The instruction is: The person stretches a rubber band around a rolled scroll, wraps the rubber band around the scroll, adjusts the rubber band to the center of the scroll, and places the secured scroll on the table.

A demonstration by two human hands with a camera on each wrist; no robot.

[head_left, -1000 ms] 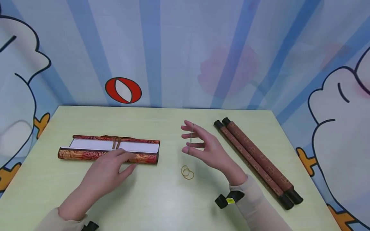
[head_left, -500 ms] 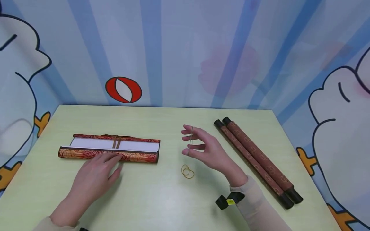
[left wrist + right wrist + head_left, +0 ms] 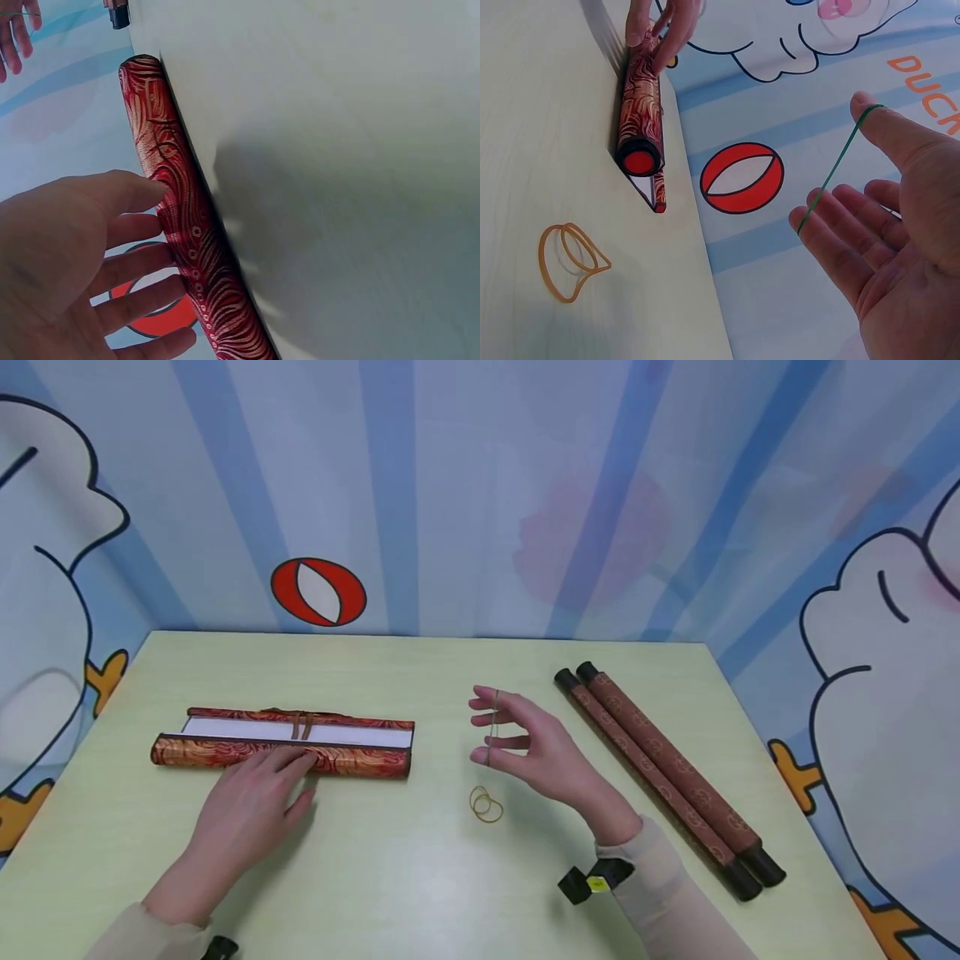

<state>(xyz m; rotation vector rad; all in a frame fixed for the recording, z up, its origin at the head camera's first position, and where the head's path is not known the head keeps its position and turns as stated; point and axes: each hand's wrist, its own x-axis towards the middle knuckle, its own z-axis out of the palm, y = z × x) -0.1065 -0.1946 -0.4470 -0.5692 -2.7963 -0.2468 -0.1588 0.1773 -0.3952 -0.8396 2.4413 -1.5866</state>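
A partly rolled scroll (image 3: 367, 762) with red and gold swirl backing lies at the left of the table, a strip of white paper showing between its two rolls. Brown ties (image 3: 302, 727) cross that strip. My left hand (image 3: 243, 806) rests its fingertips on the near roll, with fingers extended, in the head view. The left wrist view has the thumb (image 3: 139, 193) right at the roll. My right hand (image 3: 543, 756) is raised with fingers spread. A thin green rubber band (image 3: 829, 174) is stretched between its thumb and a fingertip.
Yellowish rubber bands (image 3: 486, 806) lie on the table (image 3: 450, 893) below the right hand. Two brown patterned rolled scrolls (image 3: 667, 768) with black ends lie diagonally at the right. A blue striped cartoon backdrop (image 3: 465, 510) stands behind the table.
My left hand has slid left along the near roll. That roll has turned slightly away from me, so the white strip is narrower. My right hand has dipped a little, keeping the band stretched.
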